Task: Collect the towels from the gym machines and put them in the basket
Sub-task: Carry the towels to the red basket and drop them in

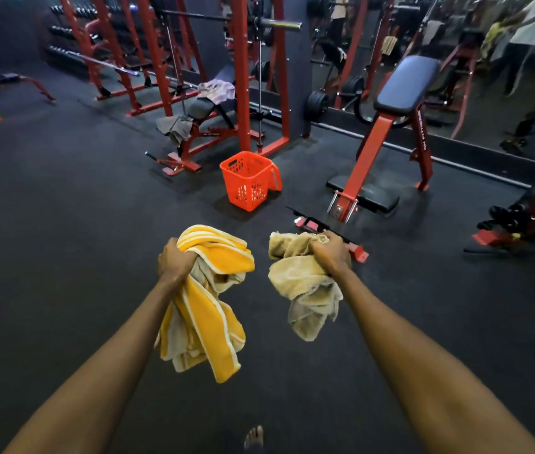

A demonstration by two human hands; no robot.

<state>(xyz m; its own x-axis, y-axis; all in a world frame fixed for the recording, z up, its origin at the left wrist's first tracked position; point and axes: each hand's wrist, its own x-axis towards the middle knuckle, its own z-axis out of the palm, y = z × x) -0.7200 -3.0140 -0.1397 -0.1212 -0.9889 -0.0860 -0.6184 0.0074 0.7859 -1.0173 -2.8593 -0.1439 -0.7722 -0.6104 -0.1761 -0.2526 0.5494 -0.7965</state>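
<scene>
My left hand (174,259) grips a bunched yellow towel with white stripes (208,306) that hangs below my fist. In my right hand (331,252) is a crumpled beige towel (302,290), also dangling. An orange plastic basket (249,180) stands on the dark floor ahead of both hands; I cannot see any towel inside it. Beyond it, a pinkish-grey towel (217,90) lies on the back pad of a red bench, and a grey towel (176,127) hangs over that bench's lower seat.
A red incline bench with a dark blue pad (403,90) stands right of the basket, its foot bar (328,232) just behind my right hand. Red racks with barbells (161,54) line the back. A mirror wall (456,44) is at the right. My bare foot (254,437) shows below.
</scene>
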